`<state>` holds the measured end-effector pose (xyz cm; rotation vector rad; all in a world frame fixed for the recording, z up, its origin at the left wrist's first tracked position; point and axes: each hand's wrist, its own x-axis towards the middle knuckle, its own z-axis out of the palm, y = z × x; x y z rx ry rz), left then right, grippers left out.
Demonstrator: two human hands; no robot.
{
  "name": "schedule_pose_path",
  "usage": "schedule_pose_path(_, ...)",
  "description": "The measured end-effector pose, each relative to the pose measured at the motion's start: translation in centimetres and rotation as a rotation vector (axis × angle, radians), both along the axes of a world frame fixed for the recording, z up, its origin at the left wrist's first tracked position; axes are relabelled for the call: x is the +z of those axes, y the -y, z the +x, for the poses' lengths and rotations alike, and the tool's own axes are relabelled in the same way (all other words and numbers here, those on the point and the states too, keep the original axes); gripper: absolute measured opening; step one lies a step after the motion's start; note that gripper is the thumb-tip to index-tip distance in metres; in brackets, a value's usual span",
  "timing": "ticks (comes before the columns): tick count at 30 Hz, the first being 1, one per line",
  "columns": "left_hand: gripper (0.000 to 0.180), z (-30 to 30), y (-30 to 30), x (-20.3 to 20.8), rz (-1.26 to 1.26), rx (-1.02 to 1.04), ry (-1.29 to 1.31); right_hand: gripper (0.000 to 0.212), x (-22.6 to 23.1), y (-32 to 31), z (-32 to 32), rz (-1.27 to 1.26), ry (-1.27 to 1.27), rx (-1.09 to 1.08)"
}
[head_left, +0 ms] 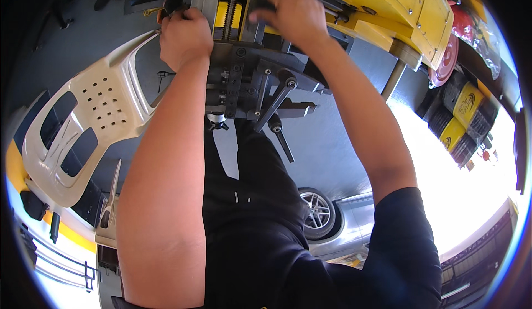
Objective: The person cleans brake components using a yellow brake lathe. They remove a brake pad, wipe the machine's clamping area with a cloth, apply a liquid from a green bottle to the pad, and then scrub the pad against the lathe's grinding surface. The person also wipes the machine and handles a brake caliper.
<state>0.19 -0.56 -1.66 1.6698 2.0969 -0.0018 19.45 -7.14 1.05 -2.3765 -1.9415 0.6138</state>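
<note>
Both arms reach forward to a yellow machine [382, 4] with steel rails and a threaded screw [229, 18] between them. My left hand [185, 38] is closed beside the left rail [207, 1], its fingers round a dark piece [174, 0] that I cannot make out. Across the screw, my right hand [297, 19] is curled at the right rail, slightly smeared by motion. A black thing [262, 2] shows at its fingers, of unclear kind. Nearer me sits a dark metal carriage [238, 68] with a clamp lever [275, 103] and a second black lever [284, 144].
A cream plastic chair [100, 104] stands at the left, close to my left forearm. On the right, a round steel column [394, 76] stands under the machine. A silver car with a spoked wheel [317, 212] shows behind me. Yellow-and-black packages [463, 112] are at the far right.
</note>
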Motion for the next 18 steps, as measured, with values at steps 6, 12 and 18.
schedule_pose_path(6, 0.048, 0.3, -0.1, 0.5, -0.002, 0.007, 0.007, 0.053, 0.2, 2.1, -2.0, -0.047, -0.044, 0.104)
schedule_pose_path(12, 0.048, 0.2, -0.2, 0.5, -0.024, 0.016, -0.008, 0.047, 0.3, -0.1, -1.1, -0.030, 0.011, 0.062)
schedule_pose_path(18, 0.051, 0.1, -0.2, 0.3, -0.031, 0.025, 0.008, 0.044, 1.2, -1.6, -0.7, -0.071, -0.001, 0.013)
